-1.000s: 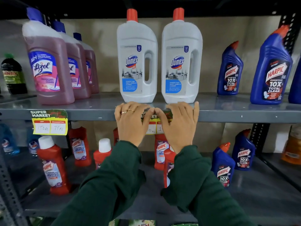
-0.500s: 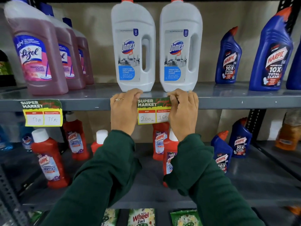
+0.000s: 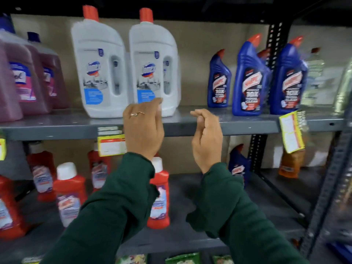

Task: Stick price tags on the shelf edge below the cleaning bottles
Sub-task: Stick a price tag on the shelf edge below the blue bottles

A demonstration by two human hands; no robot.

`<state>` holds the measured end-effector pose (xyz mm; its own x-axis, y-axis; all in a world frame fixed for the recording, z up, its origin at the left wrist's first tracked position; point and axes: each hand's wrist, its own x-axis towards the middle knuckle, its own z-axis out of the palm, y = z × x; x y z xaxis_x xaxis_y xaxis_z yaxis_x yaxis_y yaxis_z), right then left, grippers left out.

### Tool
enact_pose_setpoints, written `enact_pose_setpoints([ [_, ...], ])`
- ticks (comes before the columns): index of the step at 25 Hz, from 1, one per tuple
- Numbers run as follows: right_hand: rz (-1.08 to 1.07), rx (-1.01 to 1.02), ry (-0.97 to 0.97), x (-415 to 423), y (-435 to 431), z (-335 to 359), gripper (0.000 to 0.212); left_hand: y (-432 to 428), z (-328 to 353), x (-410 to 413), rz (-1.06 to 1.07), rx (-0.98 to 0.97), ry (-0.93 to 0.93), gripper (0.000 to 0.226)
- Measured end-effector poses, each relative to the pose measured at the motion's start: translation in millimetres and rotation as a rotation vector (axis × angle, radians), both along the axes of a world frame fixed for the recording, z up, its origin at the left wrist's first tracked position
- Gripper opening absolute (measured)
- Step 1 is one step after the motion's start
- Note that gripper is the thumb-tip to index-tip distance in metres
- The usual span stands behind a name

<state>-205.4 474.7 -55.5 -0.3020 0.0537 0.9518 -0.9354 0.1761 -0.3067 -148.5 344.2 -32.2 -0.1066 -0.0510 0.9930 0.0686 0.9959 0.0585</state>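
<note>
Both hands, left hand [image 3: 143, 128] and right hand [image 3: 206, 138], loosely curled, seemingly empty; blurry; price tag [image 3: 111, 144] on shelf edge [image 3: 247, 126] may peel if underpressed.

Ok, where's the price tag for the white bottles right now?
In the head view, the price tag hangs from the grey shelf edge left of centre, below the white bottles, partly hidden behind the left hand.

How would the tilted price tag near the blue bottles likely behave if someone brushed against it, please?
The tilted tag is probably thin, floppy paper: it hangs askew off the shelf edge. A light brush would likely swing or detach it.
</note>
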Motion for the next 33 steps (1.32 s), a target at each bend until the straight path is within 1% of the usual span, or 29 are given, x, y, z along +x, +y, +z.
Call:
enact_pose_setpoints([
  [2,-0.171,-0.04,0.035,-24,53,4,0.029,53,4,-27,-0.06,-0.084,-0.023,0.022],
  [4,-0.345,-0.11,0.025,-50,106,5,0.032,104,3,-54,-0.119,-0.158,-0.082,0.021],
  [5,-0.44,-0.14,-0.024,-62,131,5,0.034,129,1,-68,-0.131,-0.189,-0.119,0.022],
  [7,-0.566,-0.169,-0.246,-79,174,2,0.04,172,-7,-94,-0.112,-0.227,-0.192,0.028],
  [9,-0.523,-0.155,-0.496,-91,205,-4,0.05,199,-16,-112,-0.055,-0.213,-0.281,0.033],
  [11,-0.351,-0.12,-0.625,-101,225,-11,0.05,211,-24,-123,0.006,-0.156,-0.303,0.032],
  [13,-0.212,-0.109,-0.695,-107,237,-17,0.035,213,-30,-130,0.058,-0.116,-0.296,0.025],
  [15,-0.157,-0.154,-0.734,-112,242,-17,0.024,210,-33,-134,0.083,-0.101,-0.283,0.027],
  [18,-0.017,-0.213,-0.789,-113,248,-13,0.012,213,-35,-136,0.078,-0.082,-0.251,0.029],
  [19,0.022,-0.204,-0.78,-113,251,-13,0.01,214,-35,-136,0.073,-0.065,-0.247,0.028],
  [21,0.073,-0.129,-0.696,-109,257,-11,0.008,216,-32,-133,0.013,0.016,-0.236,0.024],
  [23,0.061,0.037,-0.564,-105,264,-8,0.008,224,-23,-126,-0.151,0.172,-0.251,0.034],
  [24,0.036,0.136,-0.495,-104,267,-7,0.008,227,-20,-123,-0.245,0.236,-0.285,0.035],
  [25,0.014,0.221,-0.434,-105,268,-7,0.009,230,-19,-121,-0.307,0.251,-0.332,0.034],
  [28,-0.018,0.374,-0.319,-109,267,-5,0.009,235,-23,-120,-0.279,0.141,-0.388,0.015],
  [31,-0.116,0.41,-0.16,-119,266,-5,0.008,234,-26,-121,-0.269,0.153,-0.391,0.01],
  [33,-0.156,0.407,-0.098,-127,264,-5,0.014,233,-25,-122,-0.255,0.171,-0.376,0.011],
])
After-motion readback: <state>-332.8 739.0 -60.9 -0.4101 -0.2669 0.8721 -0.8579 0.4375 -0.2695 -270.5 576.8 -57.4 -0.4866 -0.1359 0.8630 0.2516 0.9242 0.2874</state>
